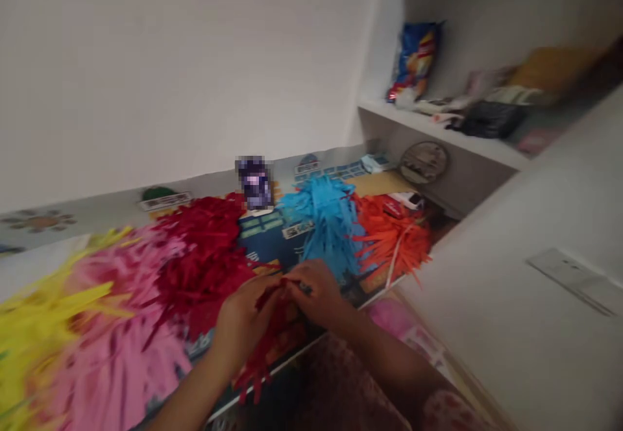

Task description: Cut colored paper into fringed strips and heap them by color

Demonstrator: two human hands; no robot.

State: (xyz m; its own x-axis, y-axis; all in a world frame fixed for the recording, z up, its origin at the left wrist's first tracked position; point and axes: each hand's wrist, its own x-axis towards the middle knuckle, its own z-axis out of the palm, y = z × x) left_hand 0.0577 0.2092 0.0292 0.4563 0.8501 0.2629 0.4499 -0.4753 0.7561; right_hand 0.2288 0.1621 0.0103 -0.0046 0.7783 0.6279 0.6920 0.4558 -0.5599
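Printed blue tabletop (265,243), hands (316,295) clenched on red paper fringe (265,353) (grip hidden), yellow fringe (43,333) blurred

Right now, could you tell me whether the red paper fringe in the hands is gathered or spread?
Gathered: the red paper fringe is pinched together between the left hand and right hand, with its strips hanging loose below.
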